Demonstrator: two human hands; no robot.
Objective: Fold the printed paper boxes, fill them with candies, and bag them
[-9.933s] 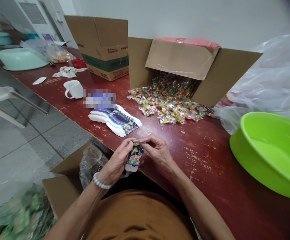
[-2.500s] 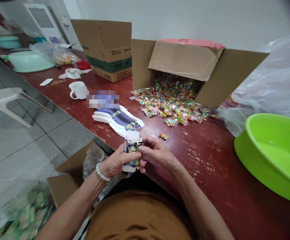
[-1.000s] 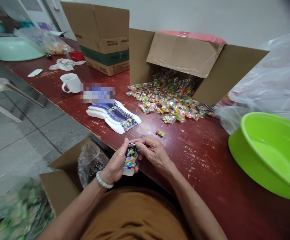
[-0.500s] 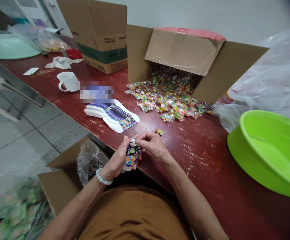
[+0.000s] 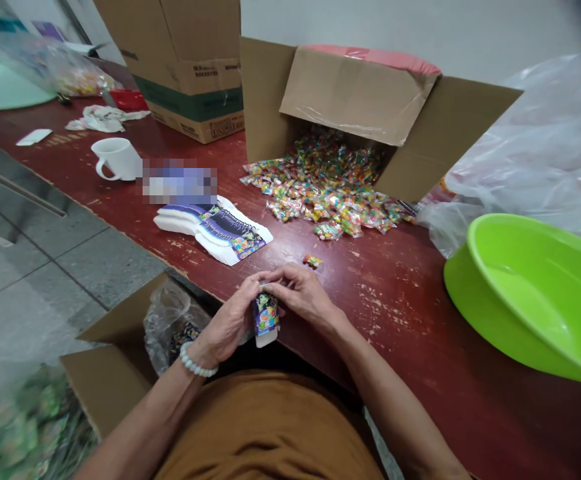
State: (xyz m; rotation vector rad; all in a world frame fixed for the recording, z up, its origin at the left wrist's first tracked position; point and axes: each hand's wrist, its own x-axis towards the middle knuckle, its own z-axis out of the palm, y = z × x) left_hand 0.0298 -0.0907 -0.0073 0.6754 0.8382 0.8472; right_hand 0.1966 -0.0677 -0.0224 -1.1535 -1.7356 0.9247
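My left hand [image 5: 227, 323] and my right hand [image 5: 303, 295] meet at the table's near edge, both pinching a white sock pack with a colourful printed card [image 5: 266, 319]. The fingers of my right hand cover its top end. Beyond them lies a stack of similar sock packs [image 5: 213, 230]. One small candy packet [image 5: 313, 261] sits alone just past my right hand, near a heap of colourful packets [image 5: 320, 183] spilling from a tipped cardboard box [image 5: 355, 97].
A bright green plastic basin [image 5: 520, 297] sits on the dark red table [image 5: 395, 333] at right, beside a clear plastic sheet [image 5: 530, 147]. Behind stand a white mug [image 5: 115, 159] and another carton [image 5: 185, 73]. A lower open carton [image 5: 105, 353] holds a plastic bag [image 5: 167, 327].
My hands have come closer together, and my right fingers now wrap the top of the sock pack. The whole scene has shifted left and up in view, so my head has moved.
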